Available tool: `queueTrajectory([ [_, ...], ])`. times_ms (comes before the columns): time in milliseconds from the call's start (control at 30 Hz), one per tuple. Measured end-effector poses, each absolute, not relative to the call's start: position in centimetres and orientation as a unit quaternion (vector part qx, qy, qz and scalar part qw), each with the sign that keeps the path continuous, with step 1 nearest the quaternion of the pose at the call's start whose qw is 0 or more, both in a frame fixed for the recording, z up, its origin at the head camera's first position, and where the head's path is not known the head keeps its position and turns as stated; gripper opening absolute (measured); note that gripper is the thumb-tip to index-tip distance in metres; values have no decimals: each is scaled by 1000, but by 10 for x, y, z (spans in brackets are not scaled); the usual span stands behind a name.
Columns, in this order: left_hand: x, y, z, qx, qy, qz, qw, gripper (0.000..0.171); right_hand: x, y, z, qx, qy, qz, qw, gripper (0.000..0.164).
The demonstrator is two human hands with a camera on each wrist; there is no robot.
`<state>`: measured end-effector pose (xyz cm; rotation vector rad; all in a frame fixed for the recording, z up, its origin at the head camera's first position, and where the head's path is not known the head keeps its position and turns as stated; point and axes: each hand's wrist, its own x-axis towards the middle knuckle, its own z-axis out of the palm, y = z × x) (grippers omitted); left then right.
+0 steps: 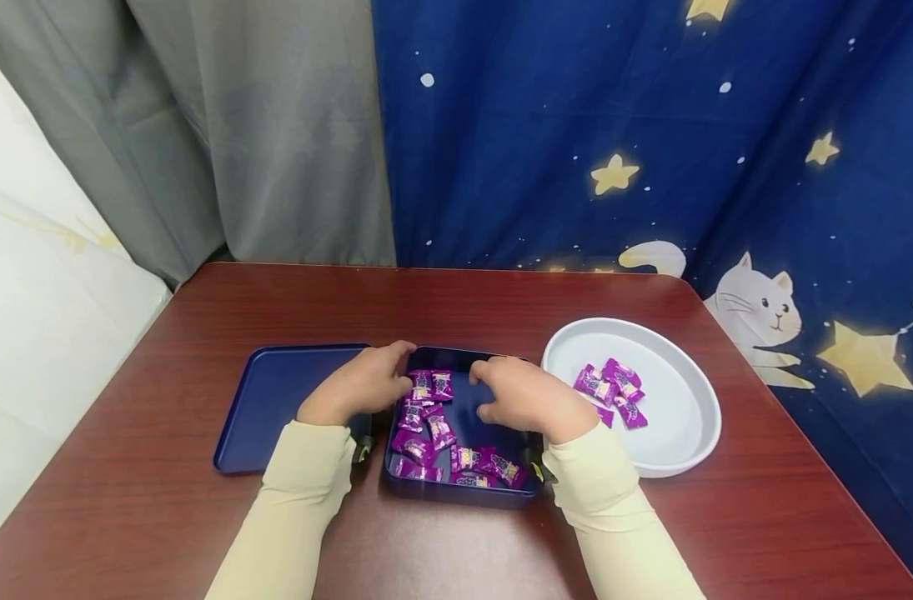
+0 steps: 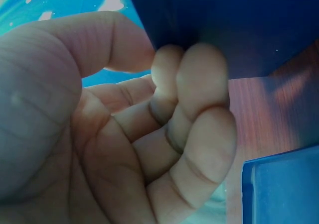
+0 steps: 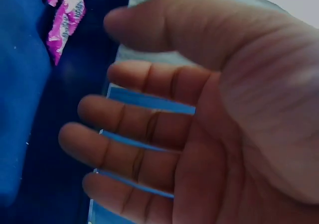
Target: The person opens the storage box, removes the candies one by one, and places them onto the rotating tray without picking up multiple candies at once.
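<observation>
A dark blue rectangular box [image 1: 467, 493] sits on the table with several purple-wrapped candies [image 1: 414, 447] inside, mostly along its left side and front. My left hand [image 1: 366, 382] holds the box at its left rim near the back corner; in the left wrist view its curled fingertips [image 2: 203, 74] lie against the blue wall, with the thumb at the wall's edge. Over the right part of the box is my right hand [image 1: 527, 396], holding nothing. The right wrist view shows its fingers [image 3: 132, 157] spread and fairly straight beside the box wall, near a candy [image 3: 67, 20].
To the right stands a round white tray [image 1: 684, 417] with several more purple candies [image 1: 614, 387], partly behind my right hand. A flat dark blue lid [image 1: 283, 392] lies left of the box, under my left forearm. Curtains hang behind the brown table [image 1: 456, 304].
</observation>
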<state>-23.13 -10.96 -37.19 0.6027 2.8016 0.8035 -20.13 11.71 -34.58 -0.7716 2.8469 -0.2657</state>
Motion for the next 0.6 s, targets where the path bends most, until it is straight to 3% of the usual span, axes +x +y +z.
queueTrajectory([
  [600,-231,-109,-372,194,940,265,91,53,-201,99,-368,-243,952,-75,172,52],
])
